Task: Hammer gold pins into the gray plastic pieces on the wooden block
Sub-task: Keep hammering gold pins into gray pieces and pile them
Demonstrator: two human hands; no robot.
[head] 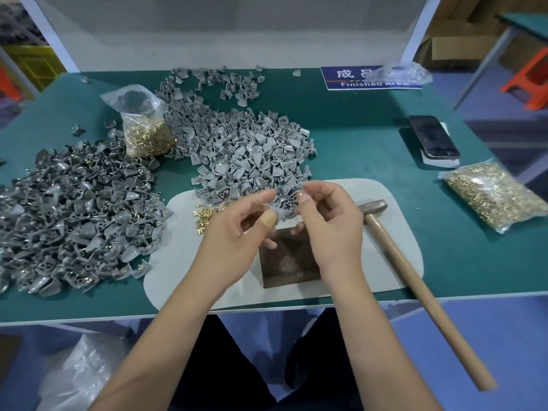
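Head view, single (wide-angle): worn on the person's head, facing forward and steeply down, close above the green table (pixel 355 137); forearms enter from the bottom edge; straight lines bow toward edges.

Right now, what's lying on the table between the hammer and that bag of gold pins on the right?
Nothing: in the head view, only the pale mat's edge and bare green table lie between the hammer and the bag.
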